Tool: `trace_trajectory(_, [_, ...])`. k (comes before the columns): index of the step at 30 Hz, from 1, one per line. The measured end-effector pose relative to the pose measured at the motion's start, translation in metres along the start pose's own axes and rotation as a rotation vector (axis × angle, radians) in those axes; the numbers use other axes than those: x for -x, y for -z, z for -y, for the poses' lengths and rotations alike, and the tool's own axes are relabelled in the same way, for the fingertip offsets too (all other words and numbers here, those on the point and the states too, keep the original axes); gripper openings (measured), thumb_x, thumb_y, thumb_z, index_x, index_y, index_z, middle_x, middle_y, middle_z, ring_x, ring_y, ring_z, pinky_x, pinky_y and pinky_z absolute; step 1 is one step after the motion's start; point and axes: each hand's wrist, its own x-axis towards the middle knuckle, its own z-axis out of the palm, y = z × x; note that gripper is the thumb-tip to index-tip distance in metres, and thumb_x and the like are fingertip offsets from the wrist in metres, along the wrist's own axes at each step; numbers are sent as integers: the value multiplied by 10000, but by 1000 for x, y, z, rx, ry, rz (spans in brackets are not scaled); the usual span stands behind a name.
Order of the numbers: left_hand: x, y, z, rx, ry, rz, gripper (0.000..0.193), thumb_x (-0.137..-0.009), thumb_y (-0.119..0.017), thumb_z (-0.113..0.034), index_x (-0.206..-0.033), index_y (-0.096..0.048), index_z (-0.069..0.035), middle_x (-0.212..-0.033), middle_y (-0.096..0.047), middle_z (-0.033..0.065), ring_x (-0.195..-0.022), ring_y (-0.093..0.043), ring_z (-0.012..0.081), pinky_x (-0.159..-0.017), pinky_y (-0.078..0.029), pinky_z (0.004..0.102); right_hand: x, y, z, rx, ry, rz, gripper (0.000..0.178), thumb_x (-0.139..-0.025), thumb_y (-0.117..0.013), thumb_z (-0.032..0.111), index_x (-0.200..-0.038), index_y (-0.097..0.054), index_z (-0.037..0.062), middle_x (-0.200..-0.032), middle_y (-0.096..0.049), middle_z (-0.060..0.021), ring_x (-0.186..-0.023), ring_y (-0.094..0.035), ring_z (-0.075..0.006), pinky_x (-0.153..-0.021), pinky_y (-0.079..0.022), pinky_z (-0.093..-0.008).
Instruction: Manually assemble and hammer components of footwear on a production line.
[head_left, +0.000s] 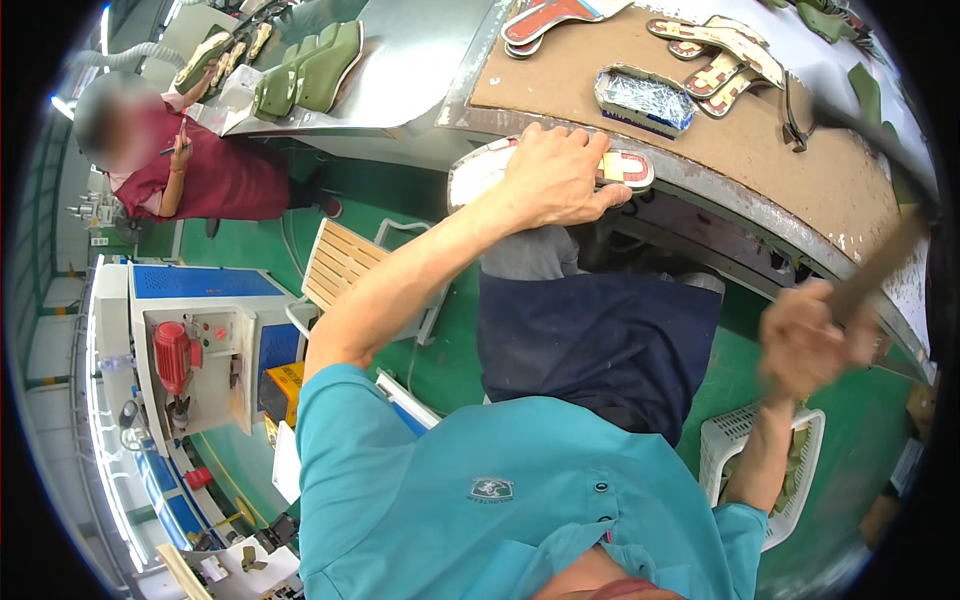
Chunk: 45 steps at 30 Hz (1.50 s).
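My left hand (pixel 562 175) grips a shoe sole (pixel 480 180) with white and red parts and a yellow patch, held over my lap at the bench's near edge. Its fingers are wrapped across the top, hiding the sole's middle. Off to the right, my right hand (pixel 815 335) is closed around the brown handle of a hammer (pixel 885 262), raised and smeared by motion. The hammer's dark head is blurred too. On the bench beyond the sole lies an open box (pixel 645 100) full of small shiny pieces, with pincers (pixel 796 128) to its right.
Several soles (pixel 720 60) lie on the brown bench board (pixel 560 80), and red soles (pixel 550 22) sit farther left. Green boot uppers (pixel 318 68) stand on a metal table. A person in a maroon apron (pixel 225 165) works there. A white crate (pixel 722 445) holds green pieces near my right elbow.
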Motion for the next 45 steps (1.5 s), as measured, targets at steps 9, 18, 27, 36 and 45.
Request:
trace_trajectory(9, [0,1,3,36,-1,18,568,-815,-568,-563,-987,-570,-21,-879,-645,141,-841,-629,304,-717,-448,419,15,-18,-24,85,-235,7,389,-923,-536,-1,-1302,-452,11,-1227,-571,-150,-990,-589,-165,-851,-469,-268])
trace_trajectory(18, [-4,2,2,58,1,12,569,-810,-580,-557,-952,-572,-6,-855,-640,140,-826,-629,303,-717,-451,409,24,-42,-34,208,-361,271,406,-886,-595,1,-1274,-486,54,-1240,-585,-155,-1047,-615,-174,-838,-501,-283])
trace_trajectory(27, [-1,1,2,72,42,33,591,-728,-668,-547,-951,-580,-8,-879,-649,148,-839,-631,313,-741,-456,403,68,-66,-38,65,-529,173,423,-927,-561,55,-1328,-424,64,-1168,-566,-69,-668,-464,-44,-574,-418,-185])
trace_trajectory(36, [-4,5,1,113,69,133,603,-708,-692,-511,-1017,-584,-5,-923,-649,146,-903,-626,304,-796,-445,408,50,-62,-36,166,-318,232,395,-893,-586,5,-1276,-492,33,-1247,-583,-155,-1073,-612,-235,-855,-499,-299])
trace_trajectory(45, [-12,7,1,73,22,101,656,-664,-721,-486,-1110,-546,-37,-910,-662,148,-869,-637,318,-749,-471,421,35,3,-48,396,-271,0,406,-881,-624,28,-1270,-510,1,-1270,-566,-155,-1102,-584,-212,-892,-479,-307])
